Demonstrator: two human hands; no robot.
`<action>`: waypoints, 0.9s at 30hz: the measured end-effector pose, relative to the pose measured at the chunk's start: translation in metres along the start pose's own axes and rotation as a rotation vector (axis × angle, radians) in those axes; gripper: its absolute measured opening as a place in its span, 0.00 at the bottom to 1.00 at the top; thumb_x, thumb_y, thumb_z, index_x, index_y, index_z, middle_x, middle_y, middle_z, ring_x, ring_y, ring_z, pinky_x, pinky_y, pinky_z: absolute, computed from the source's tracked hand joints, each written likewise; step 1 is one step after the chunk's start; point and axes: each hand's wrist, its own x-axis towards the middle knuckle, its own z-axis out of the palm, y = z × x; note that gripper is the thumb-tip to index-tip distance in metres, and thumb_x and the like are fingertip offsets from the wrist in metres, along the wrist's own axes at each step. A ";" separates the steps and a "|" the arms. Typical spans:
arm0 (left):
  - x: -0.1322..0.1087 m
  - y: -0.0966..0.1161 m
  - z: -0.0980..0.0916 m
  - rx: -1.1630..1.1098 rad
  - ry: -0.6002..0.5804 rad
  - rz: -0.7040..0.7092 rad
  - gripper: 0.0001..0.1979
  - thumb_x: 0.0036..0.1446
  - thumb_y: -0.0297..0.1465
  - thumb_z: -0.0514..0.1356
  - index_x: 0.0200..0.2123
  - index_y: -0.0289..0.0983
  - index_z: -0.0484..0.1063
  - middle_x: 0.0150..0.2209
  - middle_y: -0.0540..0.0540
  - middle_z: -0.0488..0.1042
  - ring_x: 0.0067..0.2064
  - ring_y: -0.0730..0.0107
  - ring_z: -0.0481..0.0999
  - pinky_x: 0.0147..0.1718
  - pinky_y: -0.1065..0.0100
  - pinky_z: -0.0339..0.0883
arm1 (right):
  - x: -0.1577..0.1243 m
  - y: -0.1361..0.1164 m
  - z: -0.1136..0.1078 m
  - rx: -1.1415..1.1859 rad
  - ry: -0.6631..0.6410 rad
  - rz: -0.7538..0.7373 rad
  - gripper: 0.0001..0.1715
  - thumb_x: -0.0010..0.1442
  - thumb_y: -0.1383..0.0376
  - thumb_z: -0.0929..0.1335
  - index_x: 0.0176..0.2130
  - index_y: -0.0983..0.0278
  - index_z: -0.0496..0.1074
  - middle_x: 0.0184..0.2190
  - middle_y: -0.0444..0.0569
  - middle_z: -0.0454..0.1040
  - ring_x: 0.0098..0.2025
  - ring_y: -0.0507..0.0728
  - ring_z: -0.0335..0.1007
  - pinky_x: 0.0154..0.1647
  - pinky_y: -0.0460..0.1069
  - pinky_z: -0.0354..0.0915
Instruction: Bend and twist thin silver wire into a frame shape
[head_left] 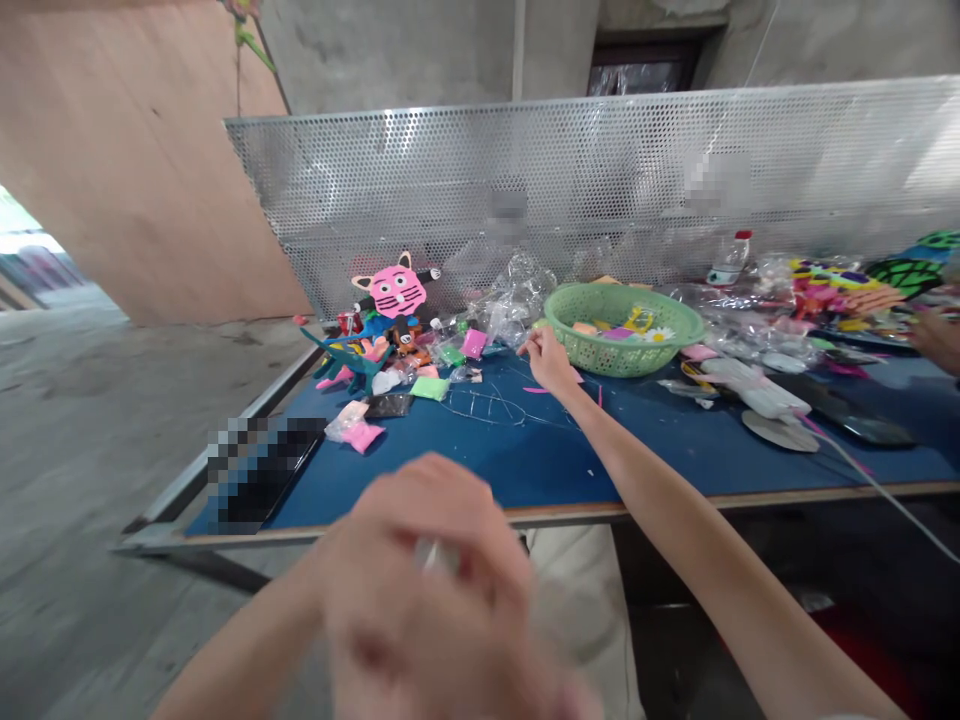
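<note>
The green basket is sitting on the blue table, just right of the right hand, whose fingers are bunching narrowly; whether they are gripping anything, I cannot tell. The left hand is curling in the foreground, well short of the basket, too blurred to show any contents.

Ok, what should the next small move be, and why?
Probably bring the left hand forward over the blue table and steady it: it is blurred close up, short of the table, so anything it holds can't be made out. The right hand is out near the green basket, well apart from it.
</note>
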 end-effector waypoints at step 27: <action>0.196 -0.145 -0.054 1.205 -0.168 0.186 0.15 0.62 0.43 0.56 0.37 0.42 0.79 0.38 0.47 0.81 0.38 0.64 0.78 0.37 0.67 0.65 | -0.003 -0.003 -0.009 0.085 -0.124 -0.029 0.21 0.67 0.62 0.60 0.53 0.67 0.72 0.32 0.50 0.80 0.28 0.53 0.73 0.38 0.49 0.69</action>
